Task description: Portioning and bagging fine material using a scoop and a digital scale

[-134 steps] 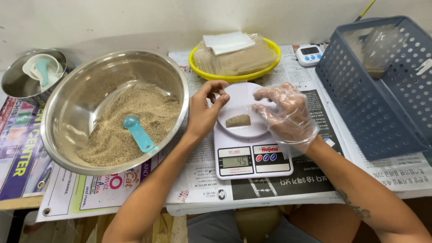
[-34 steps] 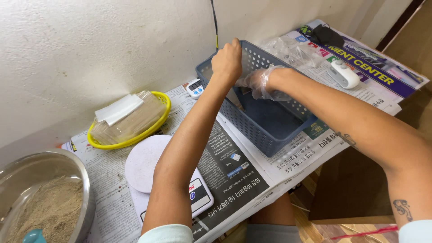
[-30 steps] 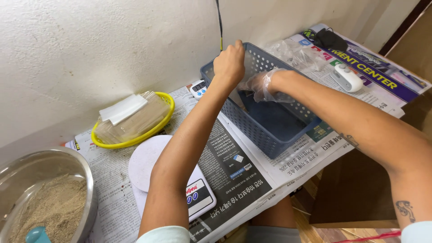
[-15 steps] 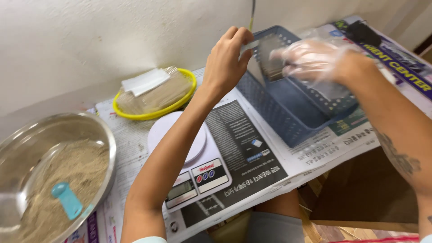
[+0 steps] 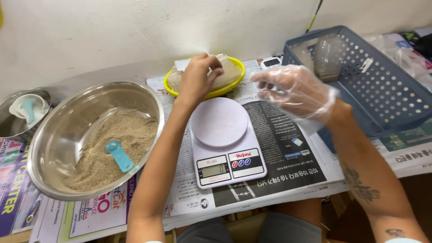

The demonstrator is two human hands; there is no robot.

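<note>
My left hand (image 5: 198, 78) reaches over the white kitchen scale (image 5: 225, 144) to the yellow bowl (image 5: 234, 84) behind it. Its fingertips pinch the edge of a pale sheet (image 5: 221, 57) on the stack in that bowl. The scale's round platform (image 5: 219, 122) is bare. My right hand (image 5: 294, 90), in a clear plastic glove, hovers with fingers spread above the newspaper, between the scale and the blue basket (image 5: 382, 90). It holds nothing.
A big steel bowl (image 5: 58, 135) at left holds brown powder and a blue scoop (image 5: 119, 155). A small steel bowl (image 5: 18, 112) with a white cup stands far left. A filled plastic bag (image 5: 328, 56) lies in the basket. A small white device (image 5: 272, 63) sits behind.
Both hands have come out of the blue basket and moved left. The left hand now rests on the yellow bowl's stack; the gloved right hand hangs free beside the scale.
</note>
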